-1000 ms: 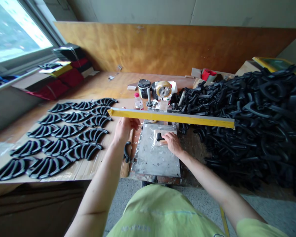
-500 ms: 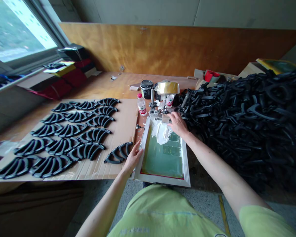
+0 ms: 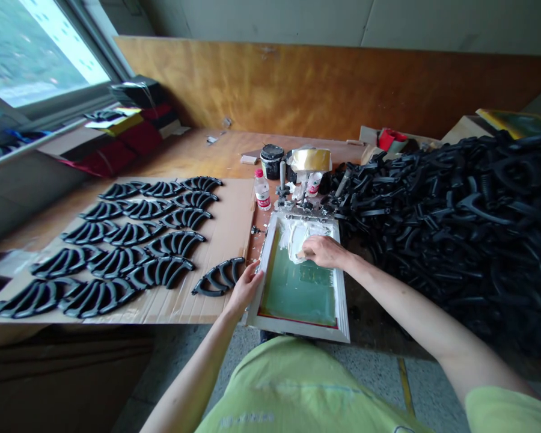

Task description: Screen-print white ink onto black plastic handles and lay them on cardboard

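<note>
A screen-printing frame (image 3: 342, 288) with a green mesh lies flat in front of me, white ink (image 3: 293, 236) smeared at its far end. My right hand (image 3: 323, 251) is closed on a small squeegee that is mostly hidden under the fingers, pressed on the mesh by the ink. My left hand (image 3: 246, 288) rests on the frame's left edge, fingers spread flat. A black curved plastic part (image 3: 217, 278) lies on the cardboard just left of that hand.
Rows of black curved parts (image 3: 117, 240) cover a cardboard sheet (image 3: 225, 231) on the left. A big heap of black parts (image 3: 455, 210) fills the right. Beyond the frame stand a small bottle (image 3: 262, 191), an ink tub (image 3: 272, 160) and a tape roll (image 3: 309, 159).
The frame has been lowered from raised to flat. My left hand laid a black part on the cardboard and went to the frame's edge. My right hand drew back along the mesh toward me.
</note>
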### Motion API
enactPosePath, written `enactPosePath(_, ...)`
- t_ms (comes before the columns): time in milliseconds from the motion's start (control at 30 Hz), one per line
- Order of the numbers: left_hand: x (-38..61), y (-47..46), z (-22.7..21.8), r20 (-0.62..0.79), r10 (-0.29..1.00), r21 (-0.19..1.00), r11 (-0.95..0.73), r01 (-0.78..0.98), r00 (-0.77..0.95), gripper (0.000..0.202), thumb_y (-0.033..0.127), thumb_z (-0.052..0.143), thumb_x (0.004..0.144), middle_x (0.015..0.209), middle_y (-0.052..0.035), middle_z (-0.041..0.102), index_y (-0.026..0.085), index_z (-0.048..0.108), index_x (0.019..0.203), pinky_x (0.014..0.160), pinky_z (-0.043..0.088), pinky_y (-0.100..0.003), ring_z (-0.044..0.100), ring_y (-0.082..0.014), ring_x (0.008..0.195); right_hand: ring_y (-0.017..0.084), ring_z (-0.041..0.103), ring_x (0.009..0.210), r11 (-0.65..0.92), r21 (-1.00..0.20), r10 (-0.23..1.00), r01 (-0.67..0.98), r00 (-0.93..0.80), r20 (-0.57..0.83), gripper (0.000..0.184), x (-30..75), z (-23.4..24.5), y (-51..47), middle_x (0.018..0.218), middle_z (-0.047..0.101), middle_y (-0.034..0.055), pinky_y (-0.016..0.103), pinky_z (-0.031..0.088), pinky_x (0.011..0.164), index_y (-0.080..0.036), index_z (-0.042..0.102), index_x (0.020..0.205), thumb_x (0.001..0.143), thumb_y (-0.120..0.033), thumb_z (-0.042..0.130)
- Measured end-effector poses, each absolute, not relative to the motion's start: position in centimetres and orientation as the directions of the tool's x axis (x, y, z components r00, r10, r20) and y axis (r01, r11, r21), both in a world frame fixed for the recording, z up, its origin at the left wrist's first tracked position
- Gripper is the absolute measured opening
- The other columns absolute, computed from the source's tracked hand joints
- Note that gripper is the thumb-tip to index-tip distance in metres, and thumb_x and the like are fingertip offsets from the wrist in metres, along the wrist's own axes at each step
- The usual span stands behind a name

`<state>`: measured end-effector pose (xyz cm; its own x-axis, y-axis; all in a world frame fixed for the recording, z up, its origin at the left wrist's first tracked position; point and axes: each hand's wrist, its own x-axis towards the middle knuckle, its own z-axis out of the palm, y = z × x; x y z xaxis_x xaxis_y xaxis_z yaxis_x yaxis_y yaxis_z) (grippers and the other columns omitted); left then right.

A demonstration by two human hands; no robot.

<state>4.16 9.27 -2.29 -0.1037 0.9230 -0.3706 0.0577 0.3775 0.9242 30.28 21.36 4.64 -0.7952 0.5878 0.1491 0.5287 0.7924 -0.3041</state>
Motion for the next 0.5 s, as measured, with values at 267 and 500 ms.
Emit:
enactPosePath(267,4.4,9.2,-0.5,-0.404,0.909,0.914,0.405,-0.016,-0.102,0.072,0.055,0.064,0.074,0.083,-0.0039,0.069,0.021,0.046,0.134,0.056,0.048,-0.024,0.063,-0.0167,0.067,0.02,0.057,0.089,0.789,-0.309,0.608,0.531,-0.747,0.268,0.014,30.4,3.4,19.4,0.088,0.065,0.0069,0.031,0.044,0.079,-0.017,0.065,0.091,0.083,-0.012,0.054)
enactPosePath(500,4.0,9.7,5.1,-0.367,0.929,0.93,0.368,0.004,-0.056,0.074,0.058,0.063,0.073,0.079,-0.0012,0.068,0.02,0.048,0.134,0.053,0.045,-0.022,0.06,-0.0143,0.062,0.02,0.063,0.085,0.495,-0.343,0.868,0.798,-0.438,0.232,0.057,29.6,7.2,27.5,0.101,0.069,0.0028,0.029,0.046,0.074,-0.03,0.048,0.133,0.079,-0.028,0.068)
